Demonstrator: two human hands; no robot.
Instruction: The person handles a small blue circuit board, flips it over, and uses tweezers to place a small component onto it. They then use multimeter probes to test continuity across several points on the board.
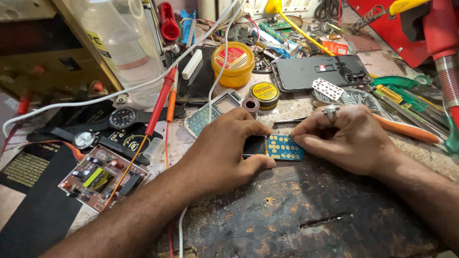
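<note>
A small phone circuit board, blue with gold keypad contacts and a dark screen at its left end, lies on the worn dark bench. My left hand grips the screen end between thumb and fingers. My right hand, with a ring on one finger, pinches the board's right upper edge with its fingertips. The board's left part is partly hidden under my left fingers.
A phone front cover and a white keypad mat lie behind my hands. Further back: a yellow paste tub, a small round tin, a dark phone back. At left lie wristwatches, a brown circuit board, red probes. Orange-handled pliers sit right.
</note>
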